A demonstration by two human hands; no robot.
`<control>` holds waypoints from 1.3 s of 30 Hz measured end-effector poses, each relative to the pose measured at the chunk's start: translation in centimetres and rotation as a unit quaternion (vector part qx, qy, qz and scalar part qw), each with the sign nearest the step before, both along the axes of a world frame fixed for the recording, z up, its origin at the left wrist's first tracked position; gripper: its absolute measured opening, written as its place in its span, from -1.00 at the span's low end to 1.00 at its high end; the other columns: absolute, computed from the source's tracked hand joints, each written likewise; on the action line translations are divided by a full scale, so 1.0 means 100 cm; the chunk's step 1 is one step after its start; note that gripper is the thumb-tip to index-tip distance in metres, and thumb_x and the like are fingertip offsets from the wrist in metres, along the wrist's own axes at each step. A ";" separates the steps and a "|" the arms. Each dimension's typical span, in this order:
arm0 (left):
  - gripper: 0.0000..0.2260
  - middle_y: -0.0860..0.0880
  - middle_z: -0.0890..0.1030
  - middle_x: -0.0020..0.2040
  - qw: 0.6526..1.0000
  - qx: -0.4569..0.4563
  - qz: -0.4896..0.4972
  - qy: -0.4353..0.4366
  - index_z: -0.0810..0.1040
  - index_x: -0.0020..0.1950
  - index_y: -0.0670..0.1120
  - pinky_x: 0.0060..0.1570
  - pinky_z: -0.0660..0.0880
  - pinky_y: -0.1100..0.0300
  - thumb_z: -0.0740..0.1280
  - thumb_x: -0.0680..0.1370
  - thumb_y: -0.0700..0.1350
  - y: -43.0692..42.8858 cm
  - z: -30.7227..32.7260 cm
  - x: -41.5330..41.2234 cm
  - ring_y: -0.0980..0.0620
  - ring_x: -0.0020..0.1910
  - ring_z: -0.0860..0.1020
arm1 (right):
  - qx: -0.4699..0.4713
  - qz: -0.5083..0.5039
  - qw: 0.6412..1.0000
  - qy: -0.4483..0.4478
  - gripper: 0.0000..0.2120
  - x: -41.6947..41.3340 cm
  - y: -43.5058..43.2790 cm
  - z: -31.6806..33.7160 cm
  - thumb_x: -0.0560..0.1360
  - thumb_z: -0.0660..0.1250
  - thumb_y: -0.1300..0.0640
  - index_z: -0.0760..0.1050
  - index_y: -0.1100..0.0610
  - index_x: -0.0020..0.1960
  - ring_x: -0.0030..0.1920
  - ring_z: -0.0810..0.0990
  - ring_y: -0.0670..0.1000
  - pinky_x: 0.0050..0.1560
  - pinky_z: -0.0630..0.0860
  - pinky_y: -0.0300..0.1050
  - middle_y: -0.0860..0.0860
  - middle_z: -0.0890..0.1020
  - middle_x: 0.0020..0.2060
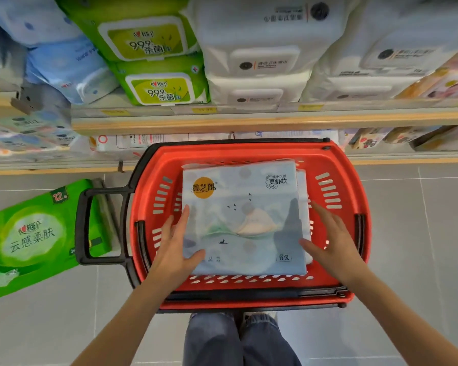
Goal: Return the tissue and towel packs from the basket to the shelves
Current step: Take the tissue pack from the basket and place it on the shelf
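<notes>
The left hand [175, 249] lies flat along one side edge of the tissue pack [245, 217], fingers straight, thumb over its top. The right hand [331, 241], fingers spread and straight, meets the opposite edge. Neither grips it yet. Between them the pack lies flat in the red basket [354, 180]. It is probably light, soft and slick-skinned, best squeezed at both sides. Its pale blue film shows hills, birds and an orange disc.

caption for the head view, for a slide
Left hand and right hand flank a pale blue landscape-printed tissue pack in a red plastic shopping basket by a stocked shelf.
</notes>
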State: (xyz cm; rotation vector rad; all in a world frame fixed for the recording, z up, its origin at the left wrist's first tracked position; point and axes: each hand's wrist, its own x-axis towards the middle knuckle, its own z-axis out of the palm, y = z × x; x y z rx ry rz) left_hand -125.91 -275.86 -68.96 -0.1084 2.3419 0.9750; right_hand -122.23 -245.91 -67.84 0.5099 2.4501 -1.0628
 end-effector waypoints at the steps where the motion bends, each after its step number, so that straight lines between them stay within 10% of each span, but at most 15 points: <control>1: -0.18 -0.06 -0.08 0.54 1.000 0.005 -0.004 -0.002 -0.17 0.36 0.36 0.27 0.17 0.17 0.40 0.45 -0.08 0.001 -0.007 -0.002 0.00 0.51 0.01 | -0.007 0.025 1.000 -0.007 -0.27 -0.002 -0.005 -0.007 0.40 0.40 0.15 0.12 -0.03 0.46 0.43 0.20 0.10 0.36 0.22 -0.01 0.12 0.25 0.43; 7: -0.03 -0.06 -0.14 0.55 0.997 0.011 -0.029 -0.075 -0.22 0.43 0.33 0.39 0.14 -0.06 0.49 0.35 0.07 -0.009 -0.049 -0.027 -0.06 0.53 -0.09 | -0.041 0.054 0.998 -0.019 -0.20 -0.019 -0.019 -0.040 0.39 0.43 0.10 0.02 -0.08 0.47 0.48 0.06 0.11 0.37 0.17 0.02 0.09 0.20 0.45; 14: 0.07 0.30 0.06 0.39 0.989 0.113 -0.037 -0.088 -0.22 0.41 0.29 0.21 0.18 0.39 0.57 0.28 -0.04 -0.010 -0.077 -0.036 0.28 0.38 0.10 | -0.072 0.057 0.996 0.024 -0.05 -0.019 -0.025 -0.061 0.34 0.48 0.11 -0.14 -0.15 0.43 0.30 0.13 -0.28 0.21 0.06 -0.55 -0.33 0.10 0.33; 21: 0.11 0.20 0.14 0.40 0.990 0.105 -0.016 -0.093 -0.21 0.40 0.44 0.35 0.21 0.11 0.54 0.15 0.13 -0.017 -0.062 -0.032 0.15 0.44 0.11 | -0.096 0.029 0.995 0.025 -0.04 -0.017 -0.030 -0.053 0.32 0.49 0.16 -0.12 -0.23 0.40 0.32 0.15 -0.25 0.30 0.15 -0.23 -0.29 0.15 0.32; 32: 0.12 0.01 0.23 0.46 0.998 0.065 -0.015 -0.014 -0.23 0.41 0.37 0.27 0.23 0.18 0.55 0.16 0.08 -0.029 0.045 -0.026 0.03 0.47 0.16 | -0.116 0.047 0.988 0.088 -0.04 -0.014 -0.046 0.041 0.23 0.42 -0.27 -0.17 -0.40 0.38 0.36 0.16 -0.27 0.36 0.18 -0.13 -0.48 0.09 0.33; 35: 0.12 0.26 0.19 0.38 0.998 0.058 -0.020 0.026 -0.25 0.40 0.36 0.25 0.28 0.26 0.59 0.24 -0.02 -0.030 0.099 -0.025 0.19 0.39 0.16 | -0.150 0.039 0.982 0.106 -0.08 -0.018 -0.048 0.088 0.20 0.33 -0.42 -0.13 -0.41 0.39 0.43 0.08 -0.26 0.45 0.10 0.00 -0.53 0.06 0.36; 39: 0.06 0.37 0.09 0.31 0.992 0.089 -0.010 0.083 -0.19 0.42 0.22 0.03 0.14 0.70 0.55 0.29 -0.18 -0.027 0.180 -0.033 0.39 0.27 0.10 | -0.120 0.058 0.977 0.164 -0.09 -0.026 -0.048 0.168 0.21 0.33 -0.41 -0.12 -0.40 0.39 0.34 0.10 -0.44 0.34 0.10 -0.43 -0.61 0.07 0.29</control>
